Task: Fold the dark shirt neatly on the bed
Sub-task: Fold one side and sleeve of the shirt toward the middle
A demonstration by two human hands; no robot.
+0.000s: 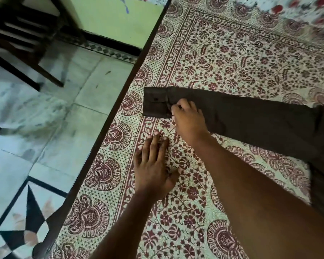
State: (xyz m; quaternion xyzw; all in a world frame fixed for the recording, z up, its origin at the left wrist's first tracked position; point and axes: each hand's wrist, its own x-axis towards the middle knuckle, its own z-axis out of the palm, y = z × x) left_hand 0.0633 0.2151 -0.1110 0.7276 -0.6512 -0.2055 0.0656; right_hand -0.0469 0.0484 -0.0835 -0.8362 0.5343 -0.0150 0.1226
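The dark brown shirt [260, 120] lies on the bed with one long sleeve stretched flat toward the bed's left edge. Its buttoned cuff [155, 102] ends near that edge. The shirt's body runs out of view at the right. My right hand [189, 120] rests on the sleeve just behind the cuff, its fingers curled and pinching the fabric at the cuff seam. My left hand [154, 165] lies flat on the bedsheet below the sleeve, fingers straight and together, apart from the shirt.
The bed carries a cream bedsheet [232, 58] printed with maroon flowers. Its dark wooden edge [120, 98] runs diagonally at the left. Beyond it is a pale tiled floor [45, 118] and a dark wooden chair [26, 38]. A floral pillow or cover [288, 8] lies at the top right.
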